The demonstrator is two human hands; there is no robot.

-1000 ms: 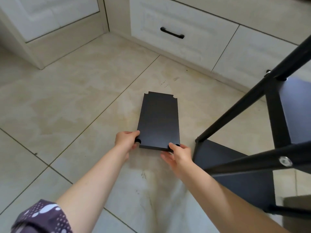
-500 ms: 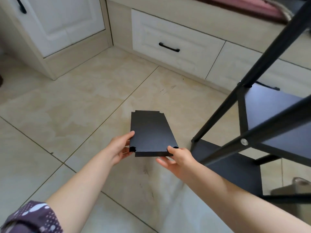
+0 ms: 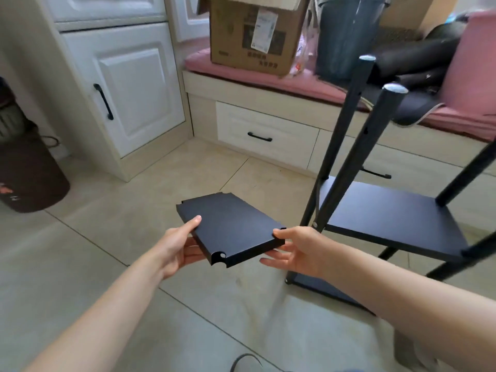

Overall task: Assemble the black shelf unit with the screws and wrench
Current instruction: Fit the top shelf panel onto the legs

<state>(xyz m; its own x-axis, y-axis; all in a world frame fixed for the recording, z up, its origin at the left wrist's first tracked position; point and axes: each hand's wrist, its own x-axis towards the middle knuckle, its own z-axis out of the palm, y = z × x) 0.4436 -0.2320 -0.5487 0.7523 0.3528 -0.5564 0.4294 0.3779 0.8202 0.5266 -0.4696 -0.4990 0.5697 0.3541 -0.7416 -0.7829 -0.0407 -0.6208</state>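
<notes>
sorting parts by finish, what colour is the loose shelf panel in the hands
Matte black all over, seen in the head view: the shelf panel, held by the left hand and right hand.

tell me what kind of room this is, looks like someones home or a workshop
Most likely a room in a home, not a workshop: a built-in window seat with a pink cushion and drawers below, white cabinet doors, a tiled floor, and a cardboard box parked on the seat.

Shelf panel [image 3: 230, 226] I'm holding: matt black, smooth board (laminate look). Frame poles [image 3: 346, 146] at 2 o'clock: matt black metal. Floor tiles [image 3: 80, 264]: glossy beige. Cardboard box [image 3: 252, 33] at 12, on pink cloth cushion [image 3: 268, 81].
</notes>
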